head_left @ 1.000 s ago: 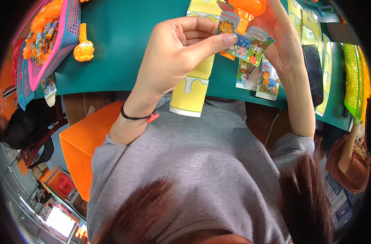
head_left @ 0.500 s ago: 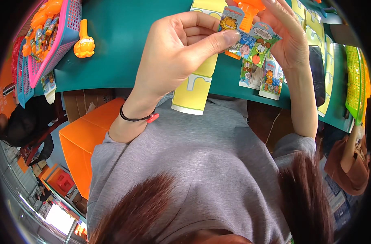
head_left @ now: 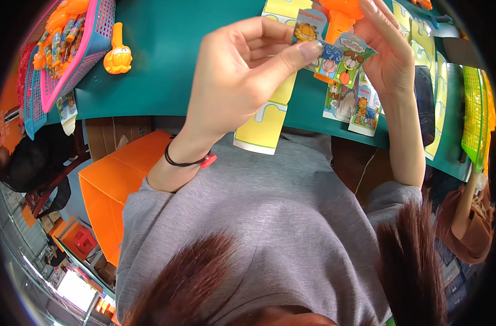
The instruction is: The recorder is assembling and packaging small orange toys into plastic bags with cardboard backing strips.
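Observation:
My left hand (head_left: 231,76) is closed, thumb and forefinger pinching the left end of a printed cartoon label (head_left: 350,64). The label curves across the front of an orange plastic toy (head_left: 339,23), at its narrow handle. My right hand (head_left: 392,60) holds the toy from the right, fingers raised behind its wide top; part of that grip is hidden. Beneath my left hand, a yellow backing strip (head_left: 260,127) with pale outlines hangs over the table's front edge. Below my right hand lie more printed labels (head_left: 364,111).
A pink-and-blue basket (head_left: 85,60) of orange toys stands at the left, with a cat-headed orange toy (head_left: 117,58) beside it. A dark pouch (head_left: 423,103), yellow strips (head_left: 440,81) and a yellow-green basket (head_left: 473,114) are at the right. Another person's arm (head_left: 465,206) shows beyond.
The view has shifted slightly. The orange toy sits a little farther right behind the label. Both hands keep nearly the same hold.

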Tool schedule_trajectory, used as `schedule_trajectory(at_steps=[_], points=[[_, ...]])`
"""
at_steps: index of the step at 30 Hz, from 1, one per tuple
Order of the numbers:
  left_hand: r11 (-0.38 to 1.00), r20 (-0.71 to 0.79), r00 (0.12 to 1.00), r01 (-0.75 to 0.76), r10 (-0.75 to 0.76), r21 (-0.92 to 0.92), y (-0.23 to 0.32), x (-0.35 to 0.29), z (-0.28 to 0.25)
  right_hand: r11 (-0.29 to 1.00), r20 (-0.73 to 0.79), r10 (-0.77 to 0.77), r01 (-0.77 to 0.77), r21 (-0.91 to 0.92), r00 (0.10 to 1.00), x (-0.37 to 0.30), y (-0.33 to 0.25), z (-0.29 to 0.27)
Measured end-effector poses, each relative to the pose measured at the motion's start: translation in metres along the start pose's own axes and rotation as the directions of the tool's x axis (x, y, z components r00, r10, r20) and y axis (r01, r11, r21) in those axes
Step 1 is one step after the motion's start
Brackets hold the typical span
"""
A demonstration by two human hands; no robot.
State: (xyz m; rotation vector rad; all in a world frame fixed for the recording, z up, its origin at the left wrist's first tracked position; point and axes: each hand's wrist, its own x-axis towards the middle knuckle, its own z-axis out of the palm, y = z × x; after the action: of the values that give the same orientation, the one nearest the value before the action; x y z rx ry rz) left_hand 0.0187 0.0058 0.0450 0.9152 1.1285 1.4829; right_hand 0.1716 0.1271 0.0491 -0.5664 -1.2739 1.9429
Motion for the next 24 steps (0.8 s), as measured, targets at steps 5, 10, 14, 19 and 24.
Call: schedule_trajectory(at_steps=[5, 10, 14, 19, 24], points=[[0.994, 0.029, 0.994, 0.108, -0.109, 0.031, -0.0052, -0.0006, -0.0024, 0.999, -0.016, 0.030, -0.030, -0.034, 0.999, 0.0015, 0.0016, 0.0042], [0.988, 0.025, 0.988, 0.154, -0.154, 0.013, -0.0056, -0.0012, -0.0009, 1.000, -0.008, 0.026, -0.026, -0.009, 1.000, 0.0007, 0.0027, 0.0032], [0.994, -0.014, 0.996, 0.091, -0.092, -0.061, -0.0104, -0.0011, 0.0024, 0.999, -0.013, 0.030, -0.031, -0.035, 0.999, 0.0018, 0.0013, 0.0051], [0.994, -0.004, 0.997, 0.077, -0.078, -0.080, -0.0126, -0.0008, 0.0031, 0.999, -0.015, 0.036, -0.037, -0.027, 0.999, 0.0008, -0.0005, 0.0063], [0.993, 0.002, 0.996, 0.089, -0.089, -0.078, -0.0115, -0.0007, 0.0024, 0.999, -0.010, 0.035, -0.036, -0.037, 0.999, 0.0002, -0.0013, 0.0077]])
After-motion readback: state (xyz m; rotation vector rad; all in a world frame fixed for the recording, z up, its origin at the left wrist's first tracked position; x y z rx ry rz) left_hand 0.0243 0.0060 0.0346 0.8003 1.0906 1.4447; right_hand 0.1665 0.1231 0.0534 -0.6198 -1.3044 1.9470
